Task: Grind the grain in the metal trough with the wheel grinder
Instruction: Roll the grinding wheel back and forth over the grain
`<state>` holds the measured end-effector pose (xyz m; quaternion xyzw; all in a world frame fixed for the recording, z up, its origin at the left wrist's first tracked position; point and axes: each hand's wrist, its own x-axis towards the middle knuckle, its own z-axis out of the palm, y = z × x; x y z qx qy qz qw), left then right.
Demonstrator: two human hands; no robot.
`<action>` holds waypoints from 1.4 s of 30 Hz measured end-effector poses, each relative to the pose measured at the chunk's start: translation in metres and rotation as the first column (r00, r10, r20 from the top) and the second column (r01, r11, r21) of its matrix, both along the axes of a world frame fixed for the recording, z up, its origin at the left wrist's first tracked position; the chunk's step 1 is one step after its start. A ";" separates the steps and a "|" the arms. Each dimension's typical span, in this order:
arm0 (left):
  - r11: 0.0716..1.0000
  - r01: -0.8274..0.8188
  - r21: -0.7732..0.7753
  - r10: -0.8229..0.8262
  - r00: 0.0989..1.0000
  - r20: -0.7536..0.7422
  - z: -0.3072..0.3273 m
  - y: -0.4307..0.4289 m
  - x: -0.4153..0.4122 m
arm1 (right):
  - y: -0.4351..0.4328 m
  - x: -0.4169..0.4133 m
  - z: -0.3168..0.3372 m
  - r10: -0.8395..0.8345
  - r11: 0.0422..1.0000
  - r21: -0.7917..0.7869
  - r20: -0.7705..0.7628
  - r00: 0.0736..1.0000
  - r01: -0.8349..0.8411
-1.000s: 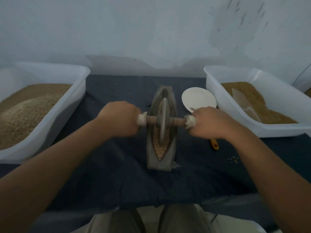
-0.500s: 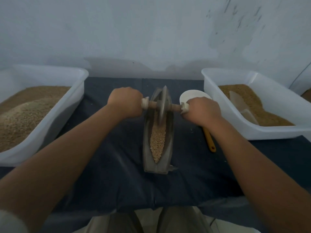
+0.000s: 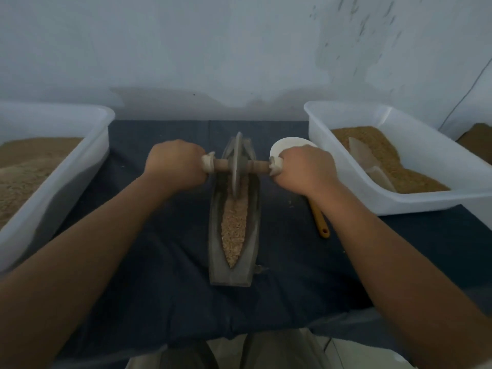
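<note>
Head view: left hand [image 3: 174, 166] and right hand [image 3: 306, 169] grip the grinder [image 3: 236, 164] axle, arms outstretched, wheel at the trough's [image 3: 217, 249] far end.

Dim corner where I work
A pale wall [image 3: 186, 49] faces me, scuffed upper right, perhaps peeling paint; dark blue cloth [image 3: 165, 275] covers my surface [image 3: 306, 267].

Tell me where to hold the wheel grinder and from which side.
Take the wooden handle on each side of the wheel, one hand per end, from above: it lies level across the trough, with the wheel's rim down inside.
</note>
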<state>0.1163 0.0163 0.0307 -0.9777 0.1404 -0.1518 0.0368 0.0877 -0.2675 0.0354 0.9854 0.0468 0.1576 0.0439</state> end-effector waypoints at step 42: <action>0.998 0.048 0.047 -0.040 0.988 -0.148 0.026 -0.008 -0.018 | -0.006 0.000 -0.002 -0.010 0.995 0.095 -0.263 0.965 0.037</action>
